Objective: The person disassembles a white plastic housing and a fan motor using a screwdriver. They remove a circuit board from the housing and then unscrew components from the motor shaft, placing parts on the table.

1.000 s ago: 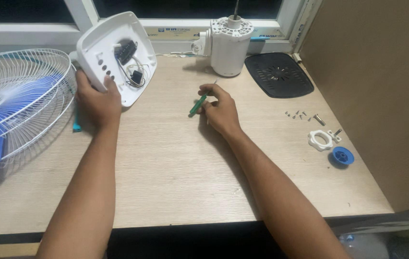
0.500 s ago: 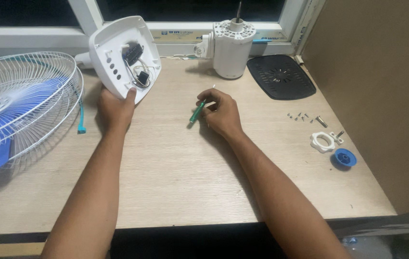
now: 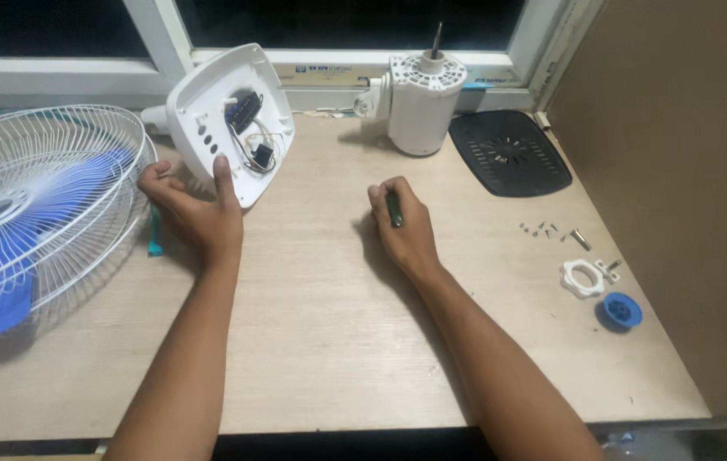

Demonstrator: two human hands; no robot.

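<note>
In the head view, the left hand was spread fairly wide against the lower edge of a white fan base housing, thumb up along its face and fingers curled behind its rim, propping it tilted with its open underside showing wiring and a small circuit board. The right hand lay on the table with its fingers closed around a green-handled screwdriver, only a short part of which showed between them. Just left of the left hand stood a white wire fan guard with blue blades inside. The surface was a pale wooden table. Near its back edge stood the white fan motor, shaft upward, with a black vented cover beside it. Well to the right lay loose screws, a white plastic ring nut and a blue cap. A white window frame ran behind, and a brown panel wall closed the right side.
</note>
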